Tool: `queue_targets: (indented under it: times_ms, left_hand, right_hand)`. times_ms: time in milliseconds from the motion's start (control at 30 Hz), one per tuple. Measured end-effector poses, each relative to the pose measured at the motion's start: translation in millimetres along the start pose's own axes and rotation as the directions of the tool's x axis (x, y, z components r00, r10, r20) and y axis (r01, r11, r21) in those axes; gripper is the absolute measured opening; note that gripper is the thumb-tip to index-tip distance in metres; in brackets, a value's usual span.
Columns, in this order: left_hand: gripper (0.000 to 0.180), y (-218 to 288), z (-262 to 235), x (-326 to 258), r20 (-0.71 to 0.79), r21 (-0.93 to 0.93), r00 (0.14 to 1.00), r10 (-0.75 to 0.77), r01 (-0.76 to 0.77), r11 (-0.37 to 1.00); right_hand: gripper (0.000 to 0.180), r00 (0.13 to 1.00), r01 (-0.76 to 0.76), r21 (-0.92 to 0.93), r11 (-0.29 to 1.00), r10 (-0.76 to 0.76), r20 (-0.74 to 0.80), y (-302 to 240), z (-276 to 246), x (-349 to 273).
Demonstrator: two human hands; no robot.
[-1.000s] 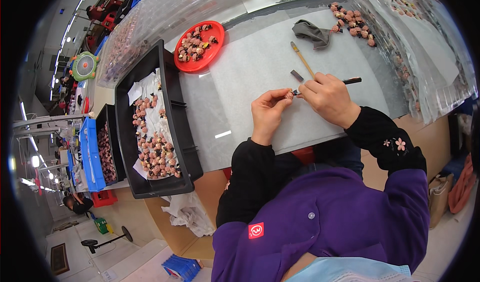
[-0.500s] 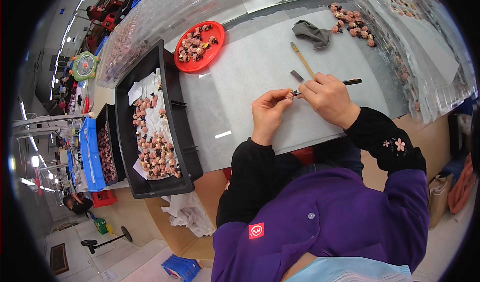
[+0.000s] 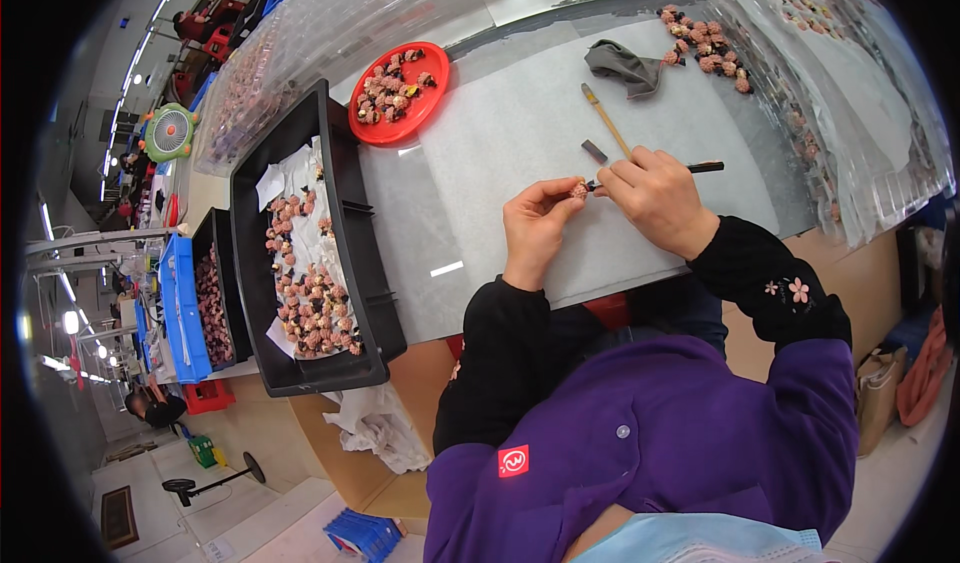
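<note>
My left hand [image 3: 537, 227] pinches a small pink bumpy figurine [image 3: 579, 191] with a dark end between thumb and fingertips, above the pale work sheet. A slim black pen-like tool [image 3: 707, 167] is gripped in my right hand [image 3: 655, 201], its rear end sticking out to the right. The tool's front end points at the figurine; I cannot tell whether the two touch. Just beyond my right hand lie a bamboo-coloured brush [image 3: 606, 121] and a short dark cap [image 3: 594, 151].
A red round tray [image 3: 437, 61] of pink figurines sits at the back left, beside a black crate [image 3: 372, 263] with many more. A grey cloth [image 3: 628, 67] and a cluster of loose figurines [image 3: 705, 45] lie at the far right. Clear plastic trays [image 3: 850, 93] are stacked along the right edge.
The rear end of the black tool has dipped slightly and my right hand has shifted a little. My left hand keeps its hold on the figurine.
</note>
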State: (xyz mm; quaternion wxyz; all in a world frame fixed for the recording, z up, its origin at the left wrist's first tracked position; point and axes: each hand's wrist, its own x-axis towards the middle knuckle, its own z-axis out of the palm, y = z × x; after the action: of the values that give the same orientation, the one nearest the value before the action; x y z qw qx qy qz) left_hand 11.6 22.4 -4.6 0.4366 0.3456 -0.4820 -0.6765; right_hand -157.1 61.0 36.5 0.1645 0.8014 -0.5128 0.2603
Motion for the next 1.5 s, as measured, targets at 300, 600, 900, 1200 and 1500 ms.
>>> queue_targets:
  times_ms: [300,600,900,1200,1500]
  left_hand:
    - [0.022,-0.6,-0.8,-0.1,0.0,-0.006,1.0,0.002,-0.002,1.0]
    - [0.023,-0.7,-1.5,0.3,-0.012,0.008,1.0,-0.013,0.013,1.0]
    - [0.023,-2.3,-1.9,1.2,-0.022,-0.005,1.0,-0.014,0.014,1.0]
    - [0.021,0.2,-0.6,1.5,-0.044,-0.029,0.998,-0.04,0.039,0.999]
    - [0.02,-2.0,2.5,2.5,-0.081,0.017,0.996,-0.037,0.039,0.999]
  right_hand:
    - [0.016,1.0,0.027,0.018,0.999,-0.027,0.002,1.7,0.3,-0.7]
    - [0.016,1.0,0.0,0.053,0.999,-0.001,0.02,3.9,3.1,-0.9]
    - [0.014,0.999,0.018,0.074,0.997,-0.022,0.045,4.2,-0.6,-1.0]
    - [0.025,1.0,-0.004,0.104,0.995,0.005,-0.009,7.9,8.0,-4.7]
    - [0.023,0.991,-0.04,0.12,0.992,0.054,-0.119,5.9,18.3,-10.4]
